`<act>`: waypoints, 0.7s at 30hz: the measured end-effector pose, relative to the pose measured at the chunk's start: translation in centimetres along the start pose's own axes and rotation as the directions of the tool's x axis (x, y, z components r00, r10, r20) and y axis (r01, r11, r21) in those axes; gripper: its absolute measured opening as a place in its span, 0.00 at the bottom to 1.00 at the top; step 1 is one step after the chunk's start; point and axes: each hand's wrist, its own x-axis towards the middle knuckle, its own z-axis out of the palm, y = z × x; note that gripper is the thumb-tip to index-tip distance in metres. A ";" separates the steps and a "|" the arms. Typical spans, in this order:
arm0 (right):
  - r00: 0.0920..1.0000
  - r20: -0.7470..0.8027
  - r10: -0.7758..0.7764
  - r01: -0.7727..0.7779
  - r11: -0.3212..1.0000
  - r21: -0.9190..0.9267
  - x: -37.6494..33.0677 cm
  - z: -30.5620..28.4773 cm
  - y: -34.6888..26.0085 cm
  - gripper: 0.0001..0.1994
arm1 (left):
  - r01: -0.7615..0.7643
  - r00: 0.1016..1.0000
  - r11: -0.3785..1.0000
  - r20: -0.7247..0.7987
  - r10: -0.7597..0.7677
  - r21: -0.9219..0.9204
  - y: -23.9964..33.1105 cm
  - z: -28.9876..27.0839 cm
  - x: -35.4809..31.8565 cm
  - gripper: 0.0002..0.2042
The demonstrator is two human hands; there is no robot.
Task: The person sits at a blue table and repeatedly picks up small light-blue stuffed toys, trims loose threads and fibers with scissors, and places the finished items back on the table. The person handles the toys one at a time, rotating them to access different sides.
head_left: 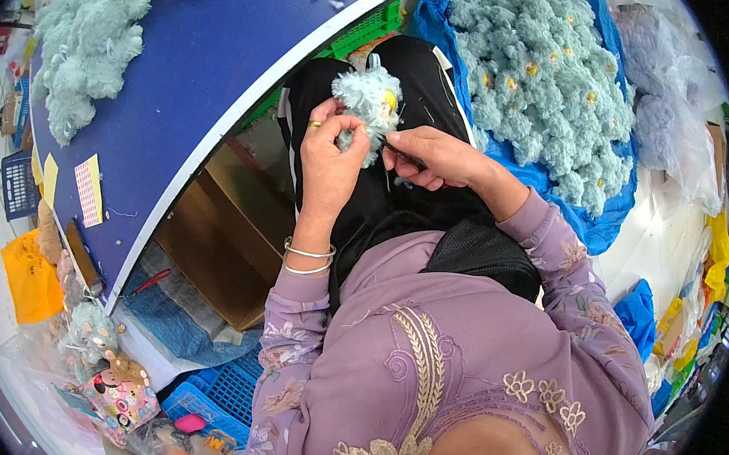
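Observation:
Above my lap, my left hand (331, 154) pinches a small fluffy pale blue-green plush toy (363, 91) with a yellow patch on its front and a loop at its top. A ring is on one finger of that hand. My right hand (438, 157) is closed around a thin dark tool, its tip close to the toy's lower edge; its kind is too small to make out. Both hands meet at the toy's lower side, where fur and fingers hide the exact contact.
On my right stands a blue bag (624, 153) full of similar plush toys (534, 83). A blue table (218, 45) with a pale edge curves ahead on my left, bearing a plush heap (89, 56) and a sticker sheet (89, 193). Below it are a cardboard box (218, 240) and a blue crate (215, 401).

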 end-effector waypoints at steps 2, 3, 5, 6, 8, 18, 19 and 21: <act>0.999 0.035 0.003 -0.004 0.999 0.047 0.2 0.2 0.0 0.18 | -0.010 1.000 1.000 0.003 0.010 0.020 -0.1 0.0 0.1 0.07; 0.999 0.034 0.008 -0.011 0.996 0.085 0.4 0.1 -0.1 0.18 | -0.015 1.000 0.999 0.006 0.015 0.030 -0.2 0.0 0.1 0.07; 0.999 0.032 0.020 -0.025 0.987 0.160 0.7 0.0 -0.4 0.18 | 0.000 1.000 1.000 -0.002 0.000 0.011 -0.1 0.0 0.1 0.07; 1.000 0.018 0.012 -0.014 0.990 0.139 0.8 0.3 -0.6 0.18 | 0.009 1.000 1.000 -0.005 -0.009 0.001 0.0 0.1 0.1 0.07; 0.999 0.024 0.032 -0.035 0.990 0.134 1.0 0.4 -0.7 0.18 | 0.012 1.000 1.000 -0.010 -0.012 -0.005 0.0 0.1 0.1 0.07; 0.997 0.051 0.052 -0.059 0.987 0.149 1.1 -0.1 -0.3 0.19 | -0.034 0.999 0.999 -0.017 0.034 0.026 0.0 0.2 0.1 0.05; 0.997 0.055 0.047 -0.056 0.985 0.161 1.2 -0.1 -0.1 0.19 | -0.030 0.999 0.999 -0.016 0.031 0.016 -0.1 0.1 0.0 0.05; 0.998 0.060 0.034 -0.044 0.983 0.179 1.4 -0.2 -0.1 0.18 | -0.030 0.999 1.000 -0.017 0.030 -0.006 -0.2 0.2 0.1 0.05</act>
